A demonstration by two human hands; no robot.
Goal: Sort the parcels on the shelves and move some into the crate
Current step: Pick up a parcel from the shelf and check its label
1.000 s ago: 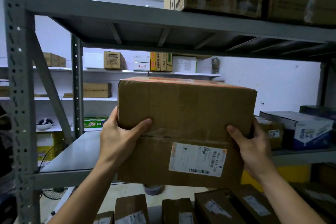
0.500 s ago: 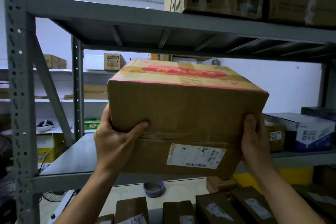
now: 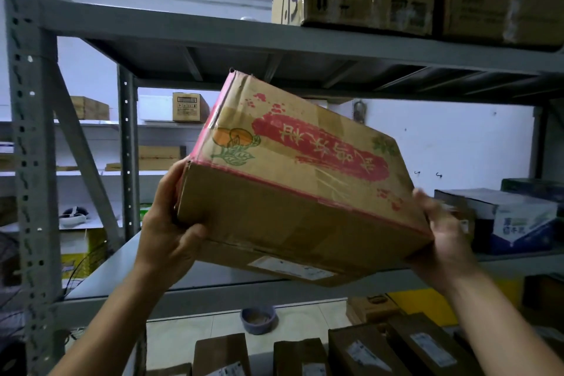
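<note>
Brown cardboard box with red print (image 3: 293, 186) was held mid-air over grey metal shelf (image 3: 122, 265), tilted. Left hand (image 3: 166, 241) gripped 9 o'clock corner, thumb curled on front; right hand (image 3: 444, 241) wrapped 3 o'clock corner, fingers blurred. Judged stiff, fairly heavy; best hold: opposite bottom edges.

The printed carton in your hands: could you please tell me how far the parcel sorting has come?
Done: nothing I can confirm; no crate is clearly in view. In hand: the left hand and right hand hold the printed carton tilted in front of the middle shelf. Left: several labelled parcels wait below.
</note>
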